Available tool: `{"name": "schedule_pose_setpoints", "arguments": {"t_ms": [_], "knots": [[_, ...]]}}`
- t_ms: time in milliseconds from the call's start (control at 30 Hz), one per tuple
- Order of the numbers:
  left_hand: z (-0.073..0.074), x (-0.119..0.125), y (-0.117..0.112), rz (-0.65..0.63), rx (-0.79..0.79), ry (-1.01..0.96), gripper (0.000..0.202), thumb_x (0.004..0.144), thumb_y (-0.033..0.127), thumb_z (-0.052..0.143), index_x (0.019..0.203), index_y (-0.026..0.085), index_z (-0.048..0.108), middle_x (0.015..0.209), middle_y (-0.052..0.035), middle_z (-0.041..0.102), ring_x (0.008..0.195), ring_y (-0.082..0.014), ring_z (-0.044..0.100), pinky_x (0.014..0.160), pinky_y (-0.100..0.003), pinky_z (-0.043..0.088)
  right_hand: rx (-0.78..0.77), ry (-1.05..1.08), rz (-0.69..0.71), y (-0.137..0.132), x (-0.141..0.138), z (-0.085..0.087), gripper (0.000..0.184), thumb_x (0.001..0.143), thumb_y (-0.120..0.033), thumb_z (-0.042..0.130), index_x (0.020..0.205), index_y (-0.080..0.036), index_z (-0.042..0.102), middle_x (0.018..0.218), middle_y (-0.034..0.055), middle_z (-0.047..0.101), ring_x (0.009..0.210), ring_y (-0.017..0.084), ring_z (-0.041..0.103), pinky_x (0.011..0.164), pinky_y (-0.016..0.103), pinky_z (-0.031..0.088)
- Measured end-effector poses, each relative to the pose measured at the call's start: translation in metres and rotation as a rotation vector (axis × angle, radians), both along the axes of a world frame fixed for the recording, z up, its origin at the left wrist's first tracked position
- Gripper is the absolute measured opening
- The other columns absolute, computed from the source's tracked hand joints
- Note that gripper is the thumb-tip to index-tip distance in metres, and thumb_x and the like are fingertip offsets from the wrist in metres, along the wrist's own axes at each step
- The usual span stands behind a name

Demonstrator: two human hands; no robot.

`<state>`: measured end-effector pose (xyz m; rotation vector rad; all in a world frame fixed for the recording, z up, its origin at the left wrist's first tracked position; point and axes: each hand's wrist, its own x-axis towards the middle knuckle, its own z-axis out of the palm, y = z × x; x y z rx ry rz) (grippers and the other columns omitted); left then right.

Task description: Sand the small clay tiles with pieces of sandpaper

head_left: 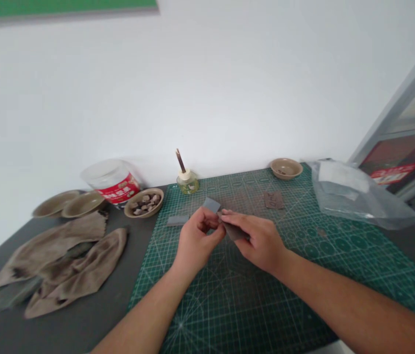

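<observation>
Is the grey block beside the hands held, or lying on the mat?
Lying: the grey block rests on the green cutting mat, beside the left hand, ungrasped.

Left forearm and right forearm bare, slanting inward from the lower corners of the view. Left grip raised and curled, fingers bent and pinched closed. Right grip turned back-of-hand upward, fingers stretched leftward, right fingertips just beside the left grip. Both wrists lightly bent, the two grips close together at centre.
</observation>
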<state>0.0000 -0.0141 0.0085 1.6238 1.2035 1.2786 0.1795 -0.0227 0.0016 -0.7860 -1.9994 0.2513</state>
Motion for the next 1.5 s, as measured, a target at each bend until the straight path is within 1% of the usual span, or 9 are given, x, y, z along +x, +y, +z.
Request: {"name": "schedule_pose_setpoints", "arguments": {"t_ms": [167, 300, 533, 667, 833, 967, 1167, 1367, 1500], "knots": [[0.002, 0.0, -0.004, 0.032, 0.042, 0.064, 0.014, 0.078, 0.023, 0.069, 0.074, 0.018, 0.057, 0.067, 0.0026, 0.059, 0.061, -0.0109, 0.054, 0.057, -0.021, 0.044, 0.041, -0.161, 0.03, 0.002, 0.003, -0.001, 0.061, 0.082, -0.003, 0.048, 0.141, -0.017, 0.049, 0.14, 0.0078, 0.057, 0.13, 0.017, 0.053, 0.111, 0.035, 0.043], [0.004, 0.002, -0.005, 0.039, 0.052, 0.042, 0.014, 0.079, 0.027, 0.069, 0.075, 0.018, 0.059, 0.075, -0.0008, 0.065, 0.068, -0.0139, 0.06, 0.063, -0.024, 0.048, 0.008, -0.137, -0.035, -0.001, 0.003, 0.0, 0.064, 0.08, -0.002, 0.048, 0.142, -0.018, 0.049, 0.139, 0.0077, 0.058, 0.125, 0.018, 0.058, 0.106, 0.033, 0.048], [0.001, 0.001, -0.005, 0.023, 0.103, 0.048, 0.012, 0.08, 0.025, 0.069, 0.075, 0.019, 0.061, 0.077, -0.0014, 0.066, 0.07, -0.0147, 0.061, 0.066, -0.025, 0.049, 0.018, -0.114, -0.03, -0.002, 0.001, -0.003, 0.066, 0.081, -0.002, 0.049, 0.144, -0.02, 0.046, 0.14, 0.007, 0.057, 0.124, 0.018, 0.059, 0.106, 0.033, 0.049], [0.002, 0.0, -0.006, 0.034, 0.115, 0.049, 0.012, 0.081, 0.026, 0.069, 0.076, 0.018, 0.061, 0.078, -0.0021, 0.068, 0.072, -0.015, 0.062, 0.067, -0.026, 0.051, -0.018, -0.117, -0.029, 0.001, 0.002, -0.003, 0.061, 0.084, -0.005, 0.051, 0.142, -0.02, 0.048, 0.138, 0.0069, 0.059, 0.122, 0.019, 0.061, 0.105, 0.034, 0.05], [0.003, -0.001, -0.006, 0.074, 0.14, -0.045, 0.014, 0.081, 0.024, 0.071, 0.08, 0.019, 0.058, 0.079, -0.0019, 0.068, 0.074, -0.0159, 0.066, 0.068, -0.027, 0.053, -0.138, -0.107, -0.117, 0.006, 0.005, -0.001, 0.047, 0.087, -0.008, 0.052, 0.132, -0.019, 0.059, 0.128, 0.0067, 0.067, 0.113, 0.02, 0.066, 0.099, 0.034, 0.054], [0.005, 0.0, -0.005, 0.015, 0.101, -0.162, 0.015, 0.083, 0.024, 0.069, 0.094, 0.019, 0.06, 0.08, -0.0015, 0.069, 0.071, -0.0157, 0.068, 0.067, -0.028, 0.055, -0.131, -0.055, -0.116, 0.009, 0.005, -0.002, 0.048, 0.087, -0.008, 0.052, 0.132, -0.022, 0.059, 0.128, 0.0048, 0.067, 0.113, 0.019, 0.066, 0.099, 0.033, 0.054], [0.007, 0.002, -0.001, -0.052, -0.028, -0.221, 0.025, 0.077, 0.024, 0.074, 0.099, 0.017, 0.063, 0.081, -0.0023, 0.07, 0.068, -0.0153, 0.068, 0.067, -0.028, 0.056, -0.139, 0.035, -0.151, 0.009, 0.005, -0.001, 0.045, 0.09, -0.012, 0.052, 0.133, -0.024, 0.06, 0.127, 0.0038, 0.067, 0.111, 0.019, 0.067, 0.097, 0.033, 0.055], [0.002, -0.002, 0.001, -0.053, -0.039, 0.058, 0.012, 0.084, 0.03, 0.067, 0.085, 0.018, 0.066, 0.068, -0.0007, 0.069, 0.063, -0.0147, 0.065, 0.06, -0.025, 0.051, -0.036, 0.003, -0.088, 0.003, 0.004, -0.001, 0.055, 0.087, -0.007, 0.051, 0.14, -0.024, 0.052, 0.138, 0.0032, 0.059, 0.122, 0.017, 0.061, 0.105, 0.031, 0.05], [0.003, -0.002, 0.0, -0.016, -0.007, 0.123, 0.004, 0.079, 0.022, 0.068, 0.08, 0.019, 0.066, 0.068, 0.001, 0.068, 0.062, -0.014, 0.062, 0.059, -0.023, 0.049, -0.011, -0.096, -0.015, 0.002, 0.002, -0.002, 0.065, 0.083, -0.002, 0.048, 0.143, -0.025, 0.047, 0.146, 0.0029, 0.051, 0.132, 0.017, 0.052, 0.111, 0.034, 0.044]]}}
